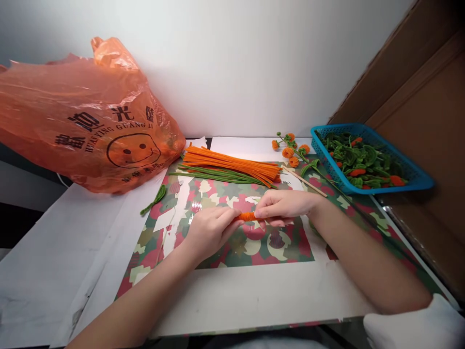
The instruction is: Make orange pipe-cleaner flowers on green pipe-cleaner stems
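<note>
Between my two hands is a short orange coil of wound pipe cleaner (247, 216), held level over the patterned mat. My left hand (214, 228) pinches its left end. At its right end, my right hand (278, 206) grips it with thumb and fingers. Whether a stick runs inside the coil is hidden. Just beyond my hands lies a bundle of straight orange pipe cleaners (232, 164), with green pipe cleaners (221, 176) along its near side. A thin wooden stick (307, 182) rests to the right of the bundle.
An orange plastic bag (119, 121) stands at the back left. A looped green piece (154, 199) lies near it. Orange flowers on a green stem (290, 151) lie at the back. A blue basket (378, 188) of green and orange pieces sits right, beside a cardboard box (417, 87).
</note>
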Tool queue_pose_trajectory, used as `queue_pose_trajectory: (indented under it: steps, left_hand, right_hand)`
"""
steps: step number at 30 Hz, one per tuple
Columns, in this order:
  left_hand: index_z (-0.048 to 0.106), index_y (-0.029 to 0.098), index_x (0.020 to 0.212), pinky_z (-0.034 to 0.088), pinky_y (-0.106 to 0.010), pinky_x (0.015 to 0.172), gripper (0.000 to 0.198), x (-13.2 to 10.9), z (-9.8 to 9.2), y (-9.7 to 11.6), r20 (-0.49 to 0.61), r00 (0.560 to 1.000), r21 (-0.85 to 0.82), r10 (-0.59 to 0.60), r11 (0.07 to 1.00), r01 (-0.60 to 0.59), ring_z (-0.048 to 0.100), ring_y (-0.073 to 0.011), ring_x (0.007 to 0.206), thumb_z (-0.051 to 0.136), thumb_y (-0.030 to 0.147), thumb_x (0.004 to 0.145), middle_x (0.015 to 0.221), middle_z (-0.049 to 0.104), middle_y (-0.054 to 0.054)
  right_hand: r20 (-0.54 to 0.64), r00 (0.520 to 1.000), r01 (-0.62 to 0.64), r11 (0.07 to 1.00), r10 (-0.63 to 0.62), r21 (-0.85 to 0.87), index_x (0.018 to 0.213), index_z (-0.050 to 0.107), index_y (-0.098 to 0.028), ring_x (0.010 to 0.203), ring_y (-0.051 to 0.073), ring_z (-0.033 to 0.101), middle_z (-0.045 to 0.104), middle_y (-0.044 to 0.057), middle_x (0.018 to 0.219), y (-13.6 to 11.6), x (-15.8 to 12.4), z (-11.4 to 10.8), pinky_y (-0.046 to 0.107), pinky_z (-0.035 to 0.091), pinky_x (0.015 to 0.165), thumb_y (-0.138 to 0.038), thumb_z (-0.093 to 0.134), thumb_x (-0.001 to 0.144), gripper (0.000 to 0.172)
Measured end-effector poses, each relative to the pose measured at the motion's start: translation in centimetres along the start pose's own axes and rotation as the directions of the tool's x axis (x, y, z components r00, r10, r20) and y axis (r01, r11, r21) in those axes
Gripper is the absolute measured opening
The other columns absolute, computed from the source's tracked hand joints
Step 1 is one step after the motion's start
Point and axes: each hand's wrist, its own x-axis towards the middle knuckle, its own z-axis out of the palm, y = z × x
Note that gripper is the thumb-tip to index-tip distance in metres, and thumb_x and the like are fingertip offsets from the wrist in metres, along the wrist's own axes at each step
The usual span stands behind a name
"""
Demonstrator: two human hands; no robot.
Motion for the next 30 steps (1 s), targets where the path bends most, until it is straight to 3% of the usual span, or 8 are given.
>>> queue_pose_trajectory:
  steps: [3,7,13,17,19,22,26,30]
  left_hand:
    - [0.057,0.018,0.082,0.03,-0.021,0.048,0.023,-0.1,0.1,0.2,0.18,0.972,-0.176,-0.151,0.967,0.183,0.048,-0.01,0.05,0.041,0.027,0.095,0.061,0.06,0.003]
    - [0.058,0.017,0.077,0.03,-0.021,0.049,0.031,0.2,-0.3,0.8,0.426,0.848,-0.367,-0.315,0.797,0.48,0.041,-0.0098,0.051,0.039,0.033,0.095,0.058,0.051,0.004]
    - [0.055,0.016,0.071,0.021,-0.021,0.045,0.042,0.7,-0.8,0.8,0.643,0.687,-0.574,-0.339,0.38,0.725,0.026,-0.0084,0.051,0.041,0.05,0.091,0.058,0.033,0.005]
    - [0.051,0.017,0.07,0.012,-0.021,0.042,0.044,0.6,-0.6,0.3,0.775,0.577,-0.588,-0.257,0.041,0.808,0.014,-0.0066,0.048,0.051,0.058,0.084,0.056,0.019,0.008]
    - [0.05,0.017,0.07,0.01,-0.021,0.042,0.043,0.5,-0.5,0.2,0.81,0.537,-0.564,-0.236,-0.062,0.823,0.013,-0.0061,0.046,0.055,0.058,0.081,0.054,0.018,0.009]
    - [0.052,0.017,0.069,0.01,-0.021,0.042,0.043,0.4,-0.3,0.3,0.809,0.528,-0.564,-0.259,-0.084,0.822,0.013,-0.0059,0.046,0.058,0.058,0.08,0.054,0.019,0.009]
    - [0.056,0.016,0.069,0.011,-0.021,0.042,0.045,0.3,-0.1,0.7,0.758,0.559,-0.592,-0.335,0.004,0.806,0.014,-0.006,0.047,0.057,0.059,0.079,0.052,0.019,0.009]
    - [0.062,0.016,0.073,0.024,-0.019,0.043,0.038,0.5,-0.2,1.2,0.677,0.608,-0.612,-0.415,0.143,0.778,0.032,-0.0069,0.048,0.056,0.053,0.082,0.055,0.043,0.005]
  right_hand:
    - [-0.137,0.99,0.008,0.973,-0.041,-0.232,0.069,0.057,-0.014,0.04,0.006,0.043,0.053,-0.004,0.052,-0.7,-0.3,0.8,0.019,0.033,0.043,-0.039,0.053,0.088,0.031]
    - [-0.251,0.945,0.031,0.822,-0.21,-0.569,0.06,0.05,-0.016,0.046,0.007,0.038,0.047,-0.004,0.052,-1.5,-0.6,2.2,0.021,0.027,0.047,-0.032,0.049,0.089,0.033]
    - [-0.389,0.867,-0.206,0.487,-0.312,-0.849,0.061,0.05,-0.016,0.048,0.01,0.028,0.045,-0.002,0.053,-2.5,-0.5,4.5,0.026,0.016,0.049,-0.023,0.046,0.089,0.029]
    - [-0.326,0.89,-0.226,0.311,-0.32,-0.923,0.068,0.053,-0.017,0.048,0.011,0.03,0.052,0.0,0.059,-2.6,-0.4,5.1,0.027,0.013,0.049,-0.013,0.05,0.081,0.014]
    - [-0.289,0.899,-0.207,0.264,-0.328,-0.942,0.072,0.054,-0.016,0.049,0.012,0.033,0.054,0.0,0.06,-2.5,-0.3,5.2,0.027,0.013,0.048,-0.006,0.05,0.075,0.011]
    - [-0.27,0.901,-0.199,0.229,-0.34,-0.953,0.073,0.054,-0.016,0.049,0.013,0.036,0.053,0.0,0.06,-2.4,-0.2,5.2,0.028,0.014,0.048,-0.003,0.048,0.073,0.015]
    - [-0.261,0.908,-0.187,0.239,-0.328,-0.953,0.07,0.053,-0.016,0.052,0.013,0.039,0.053,0.001,0.061,-2.6,-0.1,5.3,0.028,0.015,0.048,-0.001,0.046,0.075,0.017]
    - [-0.275,0.917,-0.193,0.283,-0.288,-0.939,0.07,0.053,-0.015,0.052,0.013,0.04,0.054,0.001,0.061,-2.9,-0.1,5.4,0.027,0.017,0.049,-0.003,0.046,0.079,0.017]
